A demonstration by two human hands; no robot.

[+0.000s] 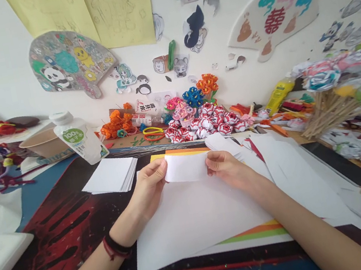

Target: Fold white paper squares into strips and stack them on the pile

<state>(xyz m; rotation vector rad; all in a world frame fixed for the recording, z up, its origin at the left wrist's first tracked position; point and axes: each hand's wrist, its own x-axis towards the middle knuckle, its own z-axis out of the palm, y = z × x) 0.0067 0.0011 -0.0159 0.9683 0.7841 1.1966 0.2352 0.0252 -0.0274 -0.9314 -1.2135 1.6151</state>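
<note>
A small white rectangle of paper [186,167] is stretched between my two hands, above a large white sheet [195,220]. My left hand [151,179] pinches its left edge between thumb and fingers; a dark and red cord bracelet circles that wrist. At the opposite edge, my right hand [223,167] grips the paper the same way. Orange, yellow and green sheets [254,235] peek out from under the large sheet. To the left of my hands lies a stack of white paper squares [111,175].
White sheets and offcuts [300,179] spread to the right, beside a black flat object [341,165]. A white bottle [79,138] stands back left. Paper flowers [213,120] line the wall, and a bundle of flowers on sticks [329,104] leans at right.
</note>
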